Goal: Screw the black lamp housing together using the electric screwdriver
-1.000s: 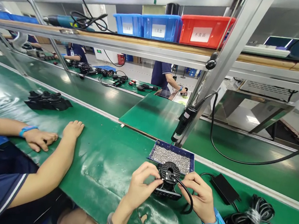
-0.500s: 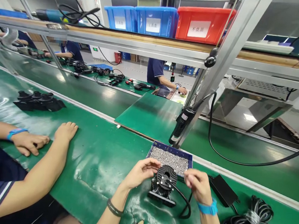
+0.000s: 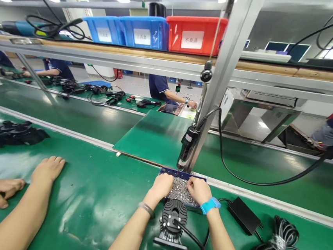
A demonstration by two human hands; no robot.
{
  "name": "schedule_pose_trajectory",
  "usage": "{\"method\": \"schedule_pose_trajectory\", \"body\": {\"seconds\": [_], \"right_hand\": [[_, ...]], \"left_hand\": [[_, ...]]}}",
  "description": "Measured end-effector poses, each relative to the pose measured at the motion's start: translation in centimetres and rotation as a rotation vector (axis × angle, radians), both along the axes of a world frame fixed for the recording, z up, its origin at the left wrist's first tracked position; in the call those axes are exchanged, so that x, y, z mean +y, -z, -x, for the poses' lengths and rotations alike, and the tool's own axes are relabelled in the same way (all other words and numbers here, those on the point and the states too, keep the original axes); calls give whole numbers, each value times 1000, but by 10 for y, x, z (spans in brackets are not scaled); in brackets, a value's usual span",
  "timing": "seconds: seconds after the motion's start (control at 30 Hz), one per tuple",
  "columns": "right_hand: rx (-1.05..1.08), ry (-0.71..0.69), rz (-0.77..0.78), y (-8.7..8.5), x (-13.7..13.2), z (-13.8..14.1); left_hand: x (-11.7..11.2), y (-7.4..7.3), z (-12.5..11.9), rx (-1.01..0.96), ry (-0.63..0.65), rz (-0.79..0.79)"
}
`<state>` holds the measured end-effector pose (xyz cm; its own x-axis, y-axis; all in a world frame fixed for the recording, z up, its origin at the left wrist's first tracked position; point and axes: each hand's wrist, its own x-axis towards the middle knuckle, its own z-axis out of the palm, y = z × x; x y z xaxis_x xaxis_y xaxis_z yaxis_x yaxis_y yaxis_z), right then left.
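Observation:
At the left end of a blue tray (image 3: 192,177) of small silver screws (image 3: 181,191), my left hand (image 3: 162,186) has its fingers curled down, tips hidden. My right hand (image 3: 200,189) reaches into the right end, fingers pinched together at the screws. Whether either hand holds a screw cannot be seen. Between my forearms, just in front of the tray, a black ribbed round device (image 3: 173,220) stands on a flat foot, touched by neither hand. A black cable (image 3: 192,237) runs from its face. Above the tray hangs a black electric screwdriver (image 3: 188,144).
A black power adapter (image 3: 244,215) and a coiled cable (image 3: 272,247) lie at right. A co-worker's hands (image 3: 47,168) rest at left, near black parts (image 3: 9,133). A metal post (image 3: 223,67) rises behind the tray; blue bins (image 3: 147,31) and a red bin (image 3: 194,33) stand on the shelf.
Both my hands have moved forward from beside the black device to the screw tray, and their fingers have closed. The camera view has shifted right and tilted up a little.

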<state>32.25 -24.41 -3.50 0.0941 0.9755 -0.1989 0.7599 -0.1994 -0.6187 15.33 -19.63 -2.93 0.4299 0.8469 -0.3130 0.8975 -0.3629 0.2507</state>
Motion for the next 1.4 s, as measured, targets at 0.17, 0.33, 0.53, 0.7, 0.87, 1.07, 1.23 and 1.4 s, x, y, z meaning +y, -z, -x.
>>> {"method": "schedule_pose_trajectory", "body": {"seconds": [0.17,0.33,0.53,0.7,0.87,1.07,1.23,1.4], "right_hand": [[470,8,-104,-24,-32,-1],[783,-93,-100,-40,-62,9],[760,-110,-235,-44,-75,12],[528,-242,-417,-45,-72,8],[464,-361,-580,-53,-72,2],[546,-226,-365,-37,-92,-13],[902,-75,-220,7,-112,-20],[834,-76,-149,8,-115,-11]], "left_hand": [[-3,0,8,-20,62,-27],[-1,-3,10,-94,51,-40],[-10,-8,24,-281,-13,-142],[-15,-10,30,-244,-11,-103],[-4,-5,4,-52,27,-12],[5,4,-18,-41,16,24],[-2,10,-11,-147,21,2],[-8,4,-1,-366,-8,-53]]}}
